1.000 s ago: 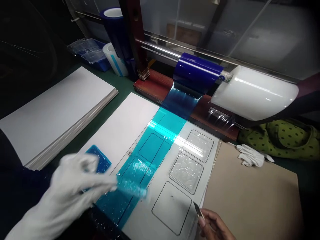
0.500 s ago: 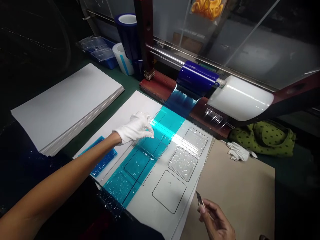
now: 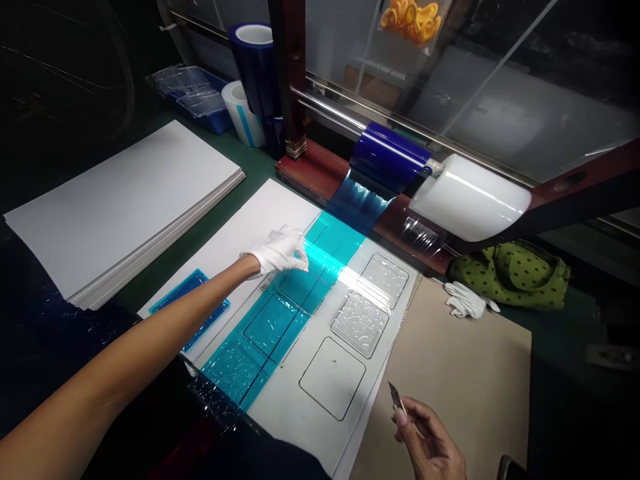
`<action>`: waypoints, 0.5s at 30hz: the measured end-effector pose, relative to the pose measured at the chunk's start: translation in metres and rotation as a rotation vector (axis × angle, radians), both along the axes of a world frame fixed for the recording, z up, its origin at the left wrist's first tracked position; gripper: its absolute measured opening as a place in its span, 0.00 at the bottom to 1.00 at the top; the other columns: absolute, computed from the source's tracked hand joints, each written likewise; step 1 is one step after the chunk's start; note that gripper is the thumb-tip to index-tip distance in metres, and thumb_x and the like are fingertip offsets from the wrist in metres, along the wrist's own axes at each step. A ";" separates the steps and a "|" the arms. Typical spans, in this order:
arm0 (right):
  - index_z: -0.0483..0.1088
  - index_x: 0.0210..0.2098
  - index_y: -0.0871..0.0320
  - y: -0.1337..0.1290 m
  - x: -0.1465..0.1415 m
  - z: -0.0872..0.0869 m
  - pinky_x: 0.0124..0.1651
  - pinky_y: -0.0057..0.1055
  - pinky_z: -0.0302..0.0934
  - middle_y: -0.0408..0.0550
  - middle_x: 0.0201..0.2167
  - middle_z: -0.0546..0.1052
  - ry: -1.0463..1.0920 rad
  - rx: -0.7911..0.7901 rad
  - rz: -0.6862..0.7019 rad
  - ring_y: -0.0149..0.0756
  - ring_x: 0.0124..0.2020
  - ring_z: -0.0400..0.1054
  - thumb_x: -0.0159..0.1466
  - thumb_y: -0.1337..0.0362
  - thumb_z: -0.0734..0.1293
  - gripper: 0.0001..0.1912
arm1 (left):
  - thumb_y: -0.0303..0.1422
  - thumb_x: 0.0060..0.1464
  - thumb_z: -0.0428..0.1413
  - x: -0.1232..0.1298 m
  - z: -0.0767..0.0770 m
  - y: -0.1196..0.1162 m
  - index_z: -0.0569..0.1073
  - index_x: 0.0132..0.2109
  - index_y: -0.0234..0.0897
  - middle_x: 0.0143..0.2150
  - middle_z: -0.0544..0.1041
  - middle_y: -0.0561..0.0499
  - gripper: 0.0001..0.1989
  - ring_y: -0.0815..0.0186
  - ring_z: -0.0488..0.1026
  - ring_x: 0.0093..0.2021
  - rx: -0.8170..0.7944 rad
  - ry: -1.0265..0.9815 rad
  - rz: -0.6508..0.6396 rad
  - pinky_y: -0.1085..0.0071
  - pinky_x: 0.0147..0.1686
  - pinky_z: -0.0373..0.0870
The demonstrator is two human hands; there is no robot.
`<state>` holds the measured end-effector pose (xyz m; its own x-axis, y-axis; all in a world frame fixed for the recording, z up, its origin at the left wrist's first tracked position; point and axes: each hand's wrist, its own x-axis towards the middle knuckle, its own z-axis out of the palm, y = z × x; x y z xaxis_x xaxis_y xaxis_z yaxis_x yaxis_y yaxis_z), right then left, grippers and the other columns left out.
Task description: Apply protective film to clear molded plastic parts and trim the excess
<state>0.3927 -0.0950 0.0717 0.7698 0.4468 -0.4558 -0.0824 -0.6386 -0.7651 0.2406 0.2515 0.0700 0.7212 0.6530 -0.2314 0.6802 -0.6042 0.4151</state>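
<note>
My left hand (image 3: 281, 251), in a white glove, is over a strip of translucent blue film (image 3: 267, 330) in the middle of the head view. Its thumb and fingers are pinched together; whatever they hold is too small to make out. The strip lies across a white board (image 3: 280, 413) with outlined rounded squares, covering some of them. To its right on the board are two clear, wrinkled square pieces, the nearer one (image 3: 360, 323) set in its outline. At lower right, my bare right hand (image 3: 431, 437) grips a craft knife (image 3: 396, 397), blade pointing up and left.
A blue film roll (image 3: 390, 157) and a white roll (image 3: 470, 197) hang on a bar behind the board. White sheets (image 3: 125, 200) are stacked at left, near a blue piece (image 3: 193, 300). Brown board (image 3: 465, 373), a loose glove (image 3: 467, 300) and green dotted cloth (image 3: 510, 273) lie right.
My left hand has shifted slightly to the right over the film, still pinched. The right hand keeps the knife in nearly the same place. The whole view has moved a little.
</note>
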 end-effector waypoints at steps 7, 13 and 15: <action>0.74 0.35 0.59 0.000 0.023 -0.004 0.34 0.28 0.68 0.50 0.32 0.76 -0.117 -0.023 0.162 0.39 0.33 0.72 0.54 0.49 0.69 0.19 | 0.50 0.48 0.59 -0.009 0.012 -0.009 0.70 0.54 0.35 0.43 0.67 0.48 0.31 0.64 0.61 0.42 0.183 -0.036 0.176 0.70 0.38 0.59; 0.72 0.37 0.59 0.051 0.057 -0.026 0.38 0.28 0.60 0.51 0.36 0.75 -0.606 -0.018 0.567 0.37 0.37 0.69 0.66 0.61 0.58 0.13 | 0.40 0.62 0.45 0.009 0.000 -0.086 0.76 0.44 0.44 0.33 0.69 0.50 0.15 0.64 0.63 0.33 0.237 -0.033 0.103 0.69 0.31 0.57; 0.72 0.37 0.59 0.082 0.062 -0.035 0.35 0.27 0.56 0.50 0.36 0.75 -0.700 -0.090 0.668 0.34 0.36 0.68 0.67 0.66 0.56 0.13 | 0.32 0.59 0.46 0.026 -0.014 -0.106 0.75 0.46 0.45 0.30 0.69 0.49 0.14 0.62 0.63 0.30 0.226 0.017 0.006 0.67 0.28 0.53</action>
<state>0.4551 -0.0130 0.0372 0.4800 0.8761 -0.0450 0.7739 -0.4470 -0.4486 0.2670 0.1455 0.0557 0.7145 0.6937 -0.0907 0.6896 -0.6766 0.2581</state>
